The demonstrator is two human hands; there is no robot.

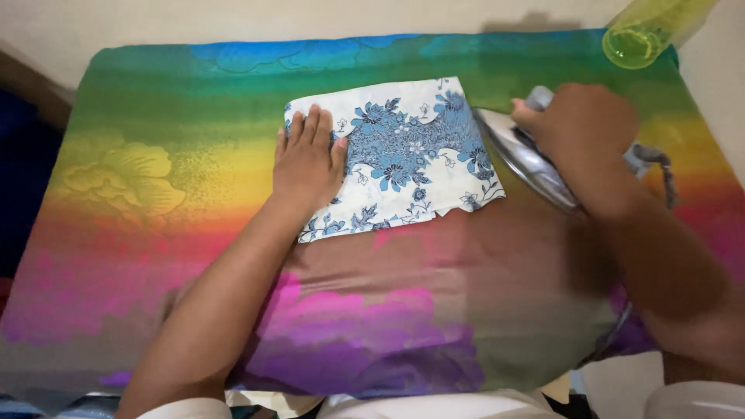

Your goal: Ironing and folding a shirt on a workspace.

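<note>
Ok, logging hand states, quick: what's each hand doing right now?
Left hand: open, flat on the floral cloth.
Right hand: closed around the iron handle.

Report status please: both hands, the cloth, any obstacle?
Left hand flat on floral cloth. Right hand grips iron at cloth's right edge. Nothing in between.
</note>
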